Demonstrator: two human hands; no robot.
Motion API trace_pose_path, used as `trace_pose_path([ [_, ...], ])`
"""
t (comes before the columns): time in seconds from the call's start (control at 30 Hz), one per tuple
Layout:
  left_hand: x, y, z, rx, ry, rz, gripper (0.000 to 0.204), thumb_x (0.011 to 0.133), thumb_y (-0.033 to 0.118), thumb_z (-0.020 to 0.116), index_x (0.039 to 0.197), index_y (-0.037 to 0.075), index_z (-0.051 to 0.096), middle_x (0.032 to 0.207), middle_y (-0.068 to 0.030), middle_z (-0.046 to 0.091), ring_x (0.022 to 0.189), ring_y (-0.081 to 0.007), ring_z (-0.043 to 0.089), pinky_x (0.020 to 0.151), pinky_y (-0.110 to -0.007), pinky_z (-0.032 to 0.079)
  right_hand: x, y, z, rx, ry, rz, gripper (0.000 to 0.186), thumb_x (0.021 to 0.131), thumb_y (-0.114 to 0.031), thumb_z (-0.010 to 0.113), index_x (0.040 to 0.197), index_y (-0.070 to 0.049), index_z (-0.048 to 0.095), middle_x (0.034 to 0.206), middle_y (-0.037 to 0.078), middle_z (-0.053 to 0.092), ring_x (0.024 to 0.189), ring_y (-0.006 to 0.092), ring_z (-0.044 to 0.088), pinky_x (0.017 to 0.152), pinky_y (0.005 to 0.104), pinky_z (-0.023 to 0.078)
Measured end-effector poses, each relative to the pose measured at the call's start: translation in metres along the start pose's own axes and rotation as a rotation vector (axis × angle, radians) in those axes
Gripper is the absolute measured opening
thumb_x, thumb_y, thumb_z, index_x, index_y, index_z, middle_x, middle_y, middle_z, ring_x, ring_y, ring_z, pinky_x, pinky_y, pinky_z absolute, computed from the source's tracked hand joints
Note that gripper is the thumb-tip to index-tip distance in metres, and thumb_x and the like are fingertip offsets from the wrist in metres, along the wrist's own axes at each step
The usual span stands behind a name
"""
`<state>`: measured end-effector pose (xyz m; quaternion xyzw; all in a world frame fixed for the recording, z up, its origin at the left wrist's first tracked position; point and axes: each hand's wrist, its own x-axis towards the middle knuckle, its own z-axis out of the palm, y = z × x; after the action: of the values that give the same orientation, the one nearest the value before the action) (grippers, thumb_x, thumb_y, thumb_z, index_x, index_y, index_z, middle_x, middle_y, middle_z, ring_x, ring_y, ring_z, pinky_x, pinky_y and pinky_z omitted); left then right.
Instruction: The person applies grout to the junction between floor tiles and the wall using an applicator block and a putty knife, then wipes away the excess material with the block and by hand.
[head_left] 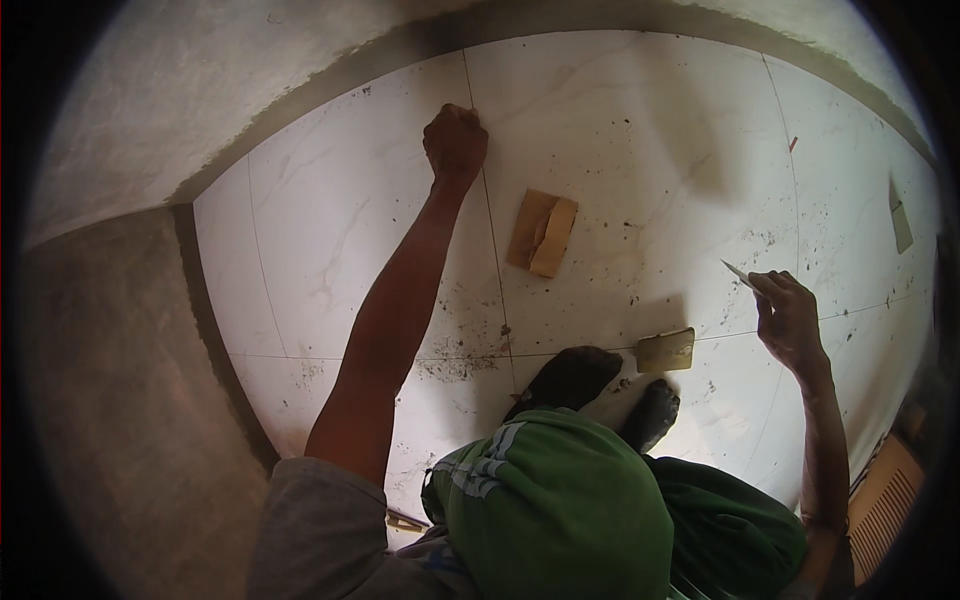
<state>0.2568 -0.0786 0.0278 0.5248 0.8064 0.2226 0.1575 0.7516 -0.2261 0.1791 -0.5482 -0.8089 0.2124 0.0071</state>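
Green cloth (560, 510), nearest the camera, covers the person's bent legs over a pale tiled floor (350, 230). Beyond it, the left hand (456, 142) is clenched at a joint between tiles; whether the fist encloses anything cannot be told. The right hand (790, 315) grasps a thin, pale strip (737, 272), which juts toward the upper left; whether its tip meets the tiles is unclear. Judged by its slim profile, the strip is probably light and fairly stiff, with a narrow tip that may bend or chip under sideways load. Its surface, too small to read for texture, may slip, so a firm pinch well back from the tip is likely the surest hold. Creased cardboard (542, 232) lies between the hands; a tan pad (666, 351) rests near one foot (652, 412).
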Motion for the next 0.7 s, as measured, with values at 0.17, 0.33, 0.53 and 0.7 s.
trace_pose_path([
  [0.17,-0.005,-0.005,0.004,0.064,-0.006,0.037,0.03,0.103,0.027,0.066,0.106,-0.001,0.075,0.102,-0.023,0.08,0.102,-0.0423,0.077,0.095,-0.051,0.059,-0.007,0.0,0.005,0.0,-0.052,0.05,0.018,0.099,0.001,0.066,0.114,-0.001,0.074,0.093,0.014,0.073,0.085,0.033,0.068,0.077,0.0431,0.056],
  [0.33,0.017,0.0,0.002,0.117,-0.037,0.035,0.033,0.104,0.029,0.061,0.109,-0.002,0.074,0.105,-0.0248,0.079,0.103,-0.0441,0.076,0.095,-0.051,0.06,-0.011,0.001,0.009,0.02,-0.062,0.041,0.017,0.098,0.001,0.066,0.113,0.0,0.074,0.093,0.014,0.073,0.085,0.0331,0.068,0.077,0.0433,0.056],
  [0.53,-0.007,-0.01,0.008,0.146,-0.092,0.095,0.034,0.103,0.03,0.059,0.106,-0.001,0.073,0.105,-0.0282,0.077,0.103,-0.0458,0.075,0.094,-0.053,0.06,-0.019,0.005,0.023,0.025,-0.091,0.034,0.015,0.1,-0.001,0.065,0.112,-0.001,0.074,0.092,0.015,0.072,0.086,0.0344,0.068,0.079,0.045,0.056],
  [0.7,-0.055,-0.08,-0.018,-0.009,0.167,0.191,0.024,0.107,0.024,0.059,0.107,0.002,0.07,0.096,-0.0236,0.074,0.092,-0.0473,0.072,0.083,-0.054,0.057,0.013,-0.013,0.019,0.162,-0.168,0.003,0.016,0.103,-0.007,0.061,0.111,0.002,0.072,0.092,0.02,0.071,0.085,0.0418,0.069,0.081,0.0513,0.054],
])
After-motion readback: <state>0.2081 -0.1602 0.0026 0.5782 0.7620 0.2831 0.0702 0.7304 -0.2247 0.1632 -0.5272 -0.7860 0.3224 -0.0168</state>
